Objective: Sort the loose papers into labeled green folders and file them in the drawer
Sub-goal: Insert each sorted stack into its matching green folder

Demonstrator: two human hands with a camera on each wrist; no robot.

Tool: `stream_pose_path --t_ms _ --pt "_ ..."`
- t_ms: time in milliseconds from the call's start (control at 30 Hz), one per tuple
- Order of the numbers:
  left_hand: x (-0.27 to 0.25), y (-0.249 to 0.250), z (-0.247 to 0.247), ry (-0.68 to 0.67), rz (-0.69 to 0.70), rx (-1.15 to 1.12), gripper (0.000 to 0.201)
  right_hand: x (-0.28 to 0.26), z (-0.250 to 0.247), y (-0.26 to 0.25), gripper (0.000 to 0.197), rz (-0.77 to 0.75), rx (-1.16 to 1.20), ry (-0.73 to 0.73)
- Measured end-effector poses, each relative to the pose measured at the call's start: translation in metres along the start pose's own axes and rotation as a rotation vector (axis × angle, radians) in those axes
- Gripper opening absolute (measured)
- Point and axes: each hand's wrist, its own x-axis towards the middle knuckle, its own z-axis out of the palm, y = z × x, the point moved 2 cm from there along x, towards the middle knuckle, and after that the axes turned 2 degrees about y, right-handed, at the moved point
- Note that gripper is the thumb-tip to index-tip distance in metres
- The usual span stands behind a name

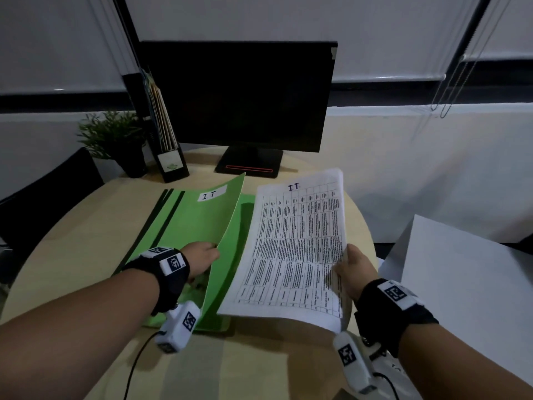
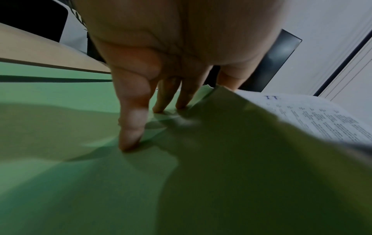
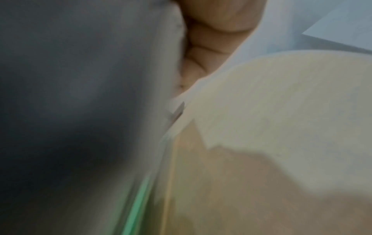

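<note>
Pale round table [image 1: 72, 255] carries a green folder [image 1: 184, 226] labelled I.T, its cover lifted at 12 o'clock of the left hand [image 1: 200, 259], whose fingertips the cover hides. At 3 o'clock the right hand [image 1: 356, 269] grips printed papers [image 1: 297, 243] headed I.T.

Left wrist: straight fingers [image 2: 132, 127] press the inner leaf, thumb behind the cover.

Right wrist: blurred; fingers [image 3: 201, 60] curl beneath the sheets.
</note>
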Motion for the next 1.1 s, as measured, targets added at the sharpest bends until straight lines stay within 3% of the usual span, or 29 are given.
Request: stream_pose_path --t_ms 267,433,700,767,933,1000,1100 --pt "-0.004 0.002 -0.014 -0.025 0.036 -0.030 0.026 0.011 0.018 -0.021 0.023 -0.006 0.045 -0.011" --pt "-0.016 0.006 -0.039 -0.086 0.048 -0.156 0.021 0.023 0.061 -0.040 0.022 0.050 0.070 -0.099" --pt "-0.012 0.010 -0.054 -0.116 0.089 -0.136 0.018 0.041 0.146 -0.085 0.021 0.036 0.030 -0.242" --pt "-0.010 0.013 -0.051 -0.110 0.111 -0.121 0.018 0.043 0.160 -0.088 0.029 0.034 -0.010 -0.265" --pt "0.001 -0.007 -0.050 -0.239 0.083 -0.325 0.056 0.051 0.189 -0.088 0.035 0.048 -0.047 -0.424" --pt "0.019 -0.025 -0.060 -0.164 0.090 -0.217 0.058 0.060 0.188 -0.087 0.032 0.011 -0.219 -0.439" --pt "0.059 -0.067 -0.087 0.015 -0.016 -0.007 0.055 0.076 0.170 -0.082 0.034 -0.005 -0.347 -0.277"
